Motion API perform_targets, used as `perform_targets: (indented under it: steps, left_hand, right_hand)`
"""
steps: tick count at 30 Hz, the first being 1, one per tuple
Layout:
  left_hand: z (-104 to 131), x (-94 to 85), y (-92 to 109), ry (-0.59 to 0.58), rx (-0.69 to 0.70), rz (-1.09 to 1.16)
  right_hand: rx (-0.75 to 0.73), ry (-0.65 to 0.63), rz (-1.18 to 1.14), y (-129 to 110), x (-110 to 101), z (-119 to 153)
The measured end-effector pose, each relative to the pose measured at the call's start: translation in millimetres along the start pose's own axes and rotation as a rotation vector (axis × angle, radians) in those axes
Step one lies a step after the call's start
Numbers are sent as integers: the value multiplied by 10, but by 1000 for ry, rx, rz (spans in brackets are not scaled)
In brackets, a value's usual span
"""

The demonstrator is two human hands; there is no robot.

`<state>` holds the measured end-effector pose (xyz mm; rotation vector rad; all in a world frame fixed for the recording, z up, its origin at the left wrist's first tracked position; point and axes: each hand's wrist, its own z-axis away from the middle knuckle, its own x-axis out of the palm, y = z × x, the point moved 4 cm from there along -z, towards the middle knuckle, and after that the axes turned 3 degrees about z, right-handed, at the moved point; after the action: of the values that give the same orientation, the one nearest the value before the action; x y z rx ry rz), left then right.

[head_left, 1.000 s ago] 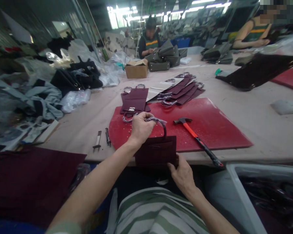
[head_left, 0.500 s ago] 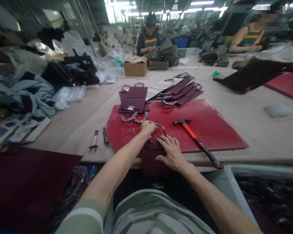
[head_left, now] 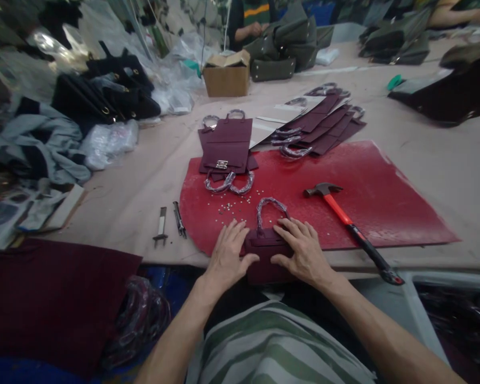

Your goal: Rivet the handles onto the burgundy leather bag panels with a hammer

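Observation:
A maroon bag panel (head_left: 269, 266) lies at the front edge of the red board (head_left: 356, 213), its lower part over the table edge. Its plastic-wrapped handle (head_left: 272, 201) arches away onto the board. My left hand (head_left: 230, 255) rests on the panel's left side, fingers extended. On the right side lies my right hand (head_left: 302, 248), fingers spread on the panel. Small metal bits (head_left: 230, 207) are scattered on the board beyond my left hand. To the right, a hammer (head_left: 346, 218) with a red and black handle lies across the board.
Maroon panels with wrapped handles (head_left: 228, 146) lie behind, beside another stack (head_left: 324, 128). Metal tools (head_left: 161, 226) sit left of the board. A cardboard box (head_left: 226, 77) stands farther back. A grey bin (head_left: 428, 314) is at the lower right. Another person's hands (head_left: 258, 28) show beyond.
My left hand has let go of the handle and moved down onto the panel's left side. The handle now stands in a full arch. The view has tilted down.

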<state>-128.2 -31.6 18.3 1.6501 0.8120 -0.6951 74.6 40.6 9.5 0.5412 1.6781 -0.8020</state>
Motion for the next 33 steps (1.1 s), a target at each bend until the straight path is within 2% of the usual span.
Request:
perform_targets:
  steps: [4, 13, 19, 22, 26, 28, 31, 33]
  left_hand:
    - [125, 145, -1, -68, 6, -89]
    - [66, 154, -11, -85, 32, -100]
    - [75, 160, 8, -83, 32, -109]
    - [77, 165, -2, -79, 33, -106]
    - [73, 161, 0, -89, 6, -107]
    - [73, 149, 37, -113, -8, -100]
    - [70, 120, 95, -142, -20, -74]
    - [62, 60, 78, -108, -38, -45]
  right_hand:
    - [-12, 9, -6, 11, 1, 10]
    - [-16, 1, -14, 17, -7, 33]
    - [-11, 78, 106, -236, -120, -30]
    - [-106, 29, 76, -374, -91, -150]
    - [-179, -67, 25, -358, 11, -254]
    - [-198, -43, 26, -310, 36, -259]
    - [-231, 65, 11, -241, 81, -261]
    - [-262, 132, -4, -212, 129, -277]
